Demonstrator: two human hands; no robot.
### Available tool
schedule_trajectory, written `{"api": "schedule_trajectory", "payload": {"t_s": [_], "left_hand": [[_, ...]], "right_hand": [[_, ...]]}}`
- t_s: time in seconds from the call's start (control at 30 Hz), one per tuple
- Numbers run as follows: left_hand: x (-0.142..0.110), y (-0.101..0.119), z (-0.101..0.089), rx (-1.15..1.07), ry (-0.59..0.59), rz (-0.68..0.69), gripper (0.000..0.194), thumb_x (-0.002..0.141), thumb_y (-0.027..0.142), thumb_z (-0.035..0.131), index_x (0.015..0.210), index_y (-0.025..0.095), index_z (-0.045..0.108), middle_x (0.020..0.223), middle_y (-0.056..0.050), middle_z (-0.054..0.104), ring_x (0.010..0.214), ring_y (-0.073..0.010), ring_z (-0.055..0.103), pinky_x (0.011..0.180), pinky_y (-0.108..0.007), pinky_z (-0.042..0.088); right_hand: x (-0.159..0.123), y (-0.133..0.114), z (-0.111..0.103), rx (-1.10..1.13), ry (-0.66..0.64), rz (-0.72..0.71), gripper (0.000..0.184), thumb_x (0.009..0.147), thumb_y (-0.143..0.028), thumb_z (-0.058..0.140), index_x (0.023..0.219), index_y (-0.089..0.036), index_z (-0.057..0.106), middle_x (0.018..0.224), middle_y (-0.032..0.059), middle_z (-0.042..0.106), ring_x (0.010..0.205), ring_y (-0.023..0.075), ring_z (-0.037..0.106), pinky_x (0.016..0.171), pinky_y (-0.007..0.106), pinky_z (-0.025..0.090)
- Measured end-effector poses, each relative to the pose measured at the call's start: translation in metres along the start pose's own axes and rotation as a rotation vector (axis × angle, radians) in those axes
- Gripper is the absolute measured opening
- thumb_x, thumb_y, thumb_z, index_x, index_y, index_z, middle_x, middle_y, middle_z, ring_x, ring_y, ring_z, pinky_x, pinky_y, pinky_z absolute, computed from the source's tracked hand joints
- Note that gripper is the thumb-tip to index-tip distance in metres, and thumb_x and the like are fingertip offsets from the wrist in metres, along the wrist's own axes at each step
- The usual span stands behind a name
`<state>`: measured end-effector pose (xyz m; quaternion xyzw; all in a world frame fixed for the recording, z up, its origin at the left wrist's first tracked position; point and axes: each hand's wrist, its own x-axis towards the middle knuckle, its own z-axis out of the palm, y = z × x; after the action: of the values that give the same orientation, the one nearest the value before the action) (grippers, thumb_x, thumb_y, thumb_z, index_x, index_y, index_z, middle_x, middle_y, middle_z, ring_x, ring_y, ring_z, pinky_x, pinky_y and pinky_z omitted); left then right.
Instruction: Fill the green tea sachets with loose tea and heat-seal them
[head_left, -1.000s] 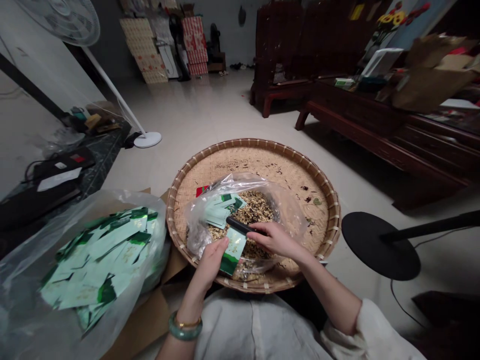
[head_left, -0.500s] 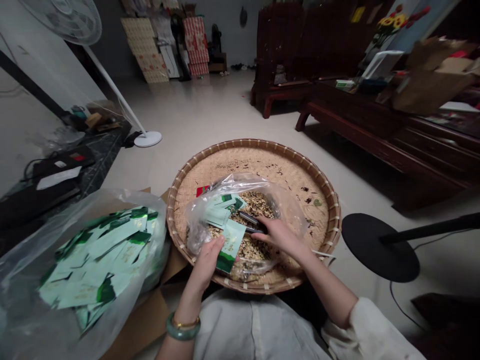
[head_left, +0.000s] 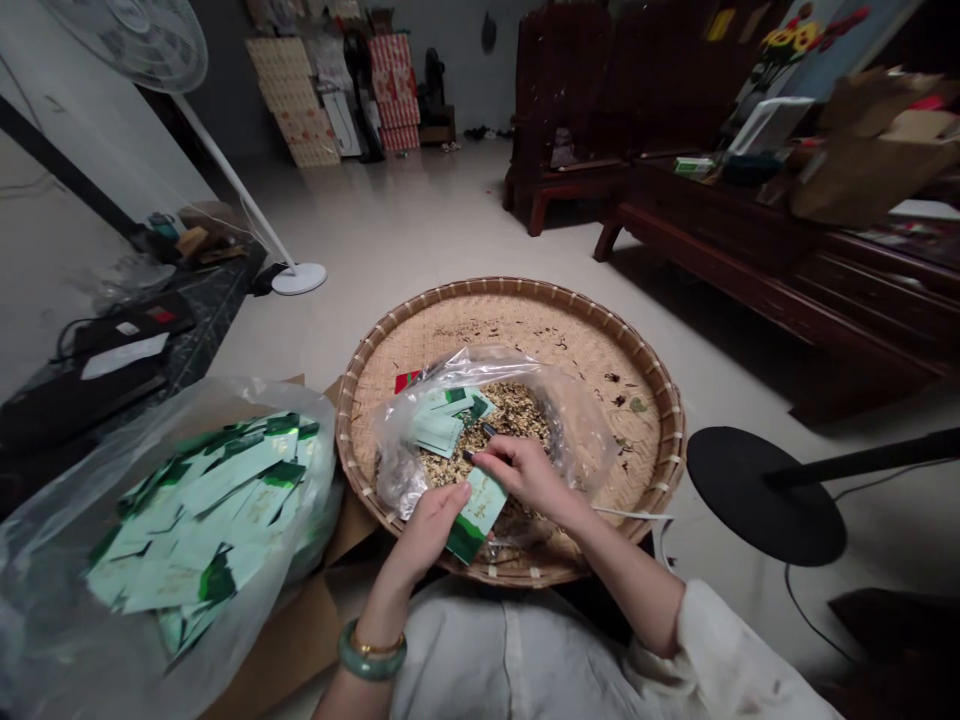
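My left hand point(head_left: 424, 535) pinches a mint-and-green paper packet point(head_left: 481, 512), and a jade bangle point(head_left: 371, 652) sits on that wrist. Against the packet's upper edge, my right hand point(head_left: 527, 475) grips a slim black tool point(head_left: 469, 456), mostly hidden by the fingers. Both hands are over a round woven bamboo tray point(head_left: 510, 290). On it lies a clear plastic bag point(head_left: 581, 430) holding a heap of dried brown-and-cream plant bits point(head_left: 510, 420) and several more packets point(head_left: 437, 432). Dark flecks are scattered on the bare weave.
To the left, a large clear bag point(head_left: 202, 530) of mint-green packets rests on flattened cardboard point(head_left: 292, 640). To the right stands a round black fan base point(head_left: 765, 510) with a cable. A dark wooden bench point(head_left: 712, 215) lines the far right.
My right hand has moved left toward the packet, and the black tool now points left instead of lying along the fingers. The packet has tilted and shifted slightly right.
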<state>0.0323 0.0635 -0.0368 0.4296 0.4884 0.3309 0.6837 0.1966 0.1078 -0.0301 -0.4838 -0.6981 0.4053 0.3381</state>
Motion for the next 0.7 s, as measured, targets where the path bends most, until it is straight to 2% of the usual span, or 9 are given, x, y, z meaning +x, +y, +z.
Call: {"api": "schedule_trajectory", "payload": {"t_s": [0.07,0.13,0.2,0.27,0.3,0.4,0.5,0.6,0.7], "left_hand": [[-0.001,0.000,-0.002,-0.030,0.022,-0.005,0.045,0.073,0.056,0.065,0.073,0.011,0.067,0.062,-0.004,0.067,0.053,-0.0150,0.058,0.050,-0.025,0.046],[-0.003,0.005,-0.006,-0.170,0.134,0.037,0.046,0.071,0.057,0.067,0.083,0.013,0.069,0.069,-0.005,0.070,0.056,-0.0163,0.061,0.052,-0.025,0.047],[-0.007,0.014,-0.011,-0.390,0.347,0.205,0.053,0.071,0.062,0.064,0.100,0.019,0.067,0.084,-0.005,0.073,0.064,-0.0173,0.066,0.055,-0.024,0.049],[-0.011,0.026,-0.015,-0.567,0.535,0.468,0.061,0.072,0.071,0.055,0.115,0.027,0.061,0.108,-0.004,0.070,0.079,-0.0187,0.069,0.061,-0.024,0.052],[-0.013,0.031,-0.017,-0.613,0.570,0.583,0.066,0.071,0.075,0.050,0.119,0.029,0.058,0.121,-0.004,0.065,0.090,-0.0204,0.068,0.067,-0.025,0.053],[-0.013,0.038,-0.020,-0.663,0.532,0.702,0.076,0.068,0.076,0.052,0.126,0.028,0.053,0.138,-0.009,0.052,0.115,-0.0260,0.058,0.086,-0.031,0.051],[-0.010,0.030,-0.020,-0.655,0.449,0.629,0.072,0.069,0.065,0.063,0.128,0.026,0.052,0.138,-0.012,0.051,0.117,-0.0277,0.057,0.091,-0.034,0.050],[-0.008,0.018,-0.020,-0.596,0.380,0.533,0.053,0.076,0.048,0.066,0.123,0.024,0.056,0.128,-0.013,0.059,0.109,-0.0275,0.062,0.087,-0.036,0.051],[-0.006,0.012,-0.021,-0.526,0.365,0.488,0.042,0.078,0.037,0.066,0.115,0.020,0.061,0.120,-0.014,0.064,0.106,-0.0278,0.063,0.084,-0.037,0.052]], "right_hand": [[0.004,0.005,-0.001,0.122,-0.036,0.079,0.046,0.086,-0.056,0.048,0.060,-0.018,0.053,0.052,-0.0031,0.045,0.050,0.0105,0.042,0.048,0.022,0.032],[0.010,0.010,-0.003,0.214,-0.067,0.179,0.050,0.090,-0.058,0.035,0.071,-0.018,0.057,0.051,-0.0037,0.045,0.045,0.0112,0.042,0.044,0.022,0.032],[0.018,0.013,-0.005,0.161,-0.062,0.198,0.050,0.094,-0.054,0.028,0.086,-0.018,0.061,0.054,-0.0027,0.050,0.046,0.0125,0.047,0.045,0.023,0.037],[0.027,0.013,-0.003,-0.037,-0.047,0.102,0.039,0.095,-0.045,0.035,0.093,-0.018,0.063,0.067,0.0009,0.060,0.060,0.0143,0.057,0.058,0.025,0.044],[0.032,0.012,0.000,-0.160,-0.052,0.041,0.032,0.094,-0.039,0.041,0.096,-0.017,0.064,0.075,0.0031,0.064,0.069,0.0154,0.060,0.067,0.026,0.046],[0.048,0.006,0.015,-0.534,-0.116,-0.057,0.026,0.091,-0.032,0.051,0.109,-0.016,0.062,0.102,0.0098,0.065,0.093,0.0193,0.060,0.083,0.029,0.045],[0.062,0.001,0.033,-0.851,-0.185,-0.064,0.035,0.085,-0.036,0.060,0.115,-0.017,0.059,0.113,0.0136,0.059,0.101,0.0242,0.057,0.078,0.030,0.049],[0.068,-0.001,0.044,-0.947,-0.226,-0.081,0.032,0.081,-0.032,0.064,0.108,-0.015,0.062,0.112,0.0148,0.059,0.102,0.0271,0.055,0.070,0.030,0.051],[0.068,-0.003,0.048,-0.972,-0.237,-0.085,0.025,0.084,-0.023,0.057,0.106,-0.012,0.063,0.110,0.0174,0.059,0.102,0.0279,0.054,0.069,0.033,0.052]]}}
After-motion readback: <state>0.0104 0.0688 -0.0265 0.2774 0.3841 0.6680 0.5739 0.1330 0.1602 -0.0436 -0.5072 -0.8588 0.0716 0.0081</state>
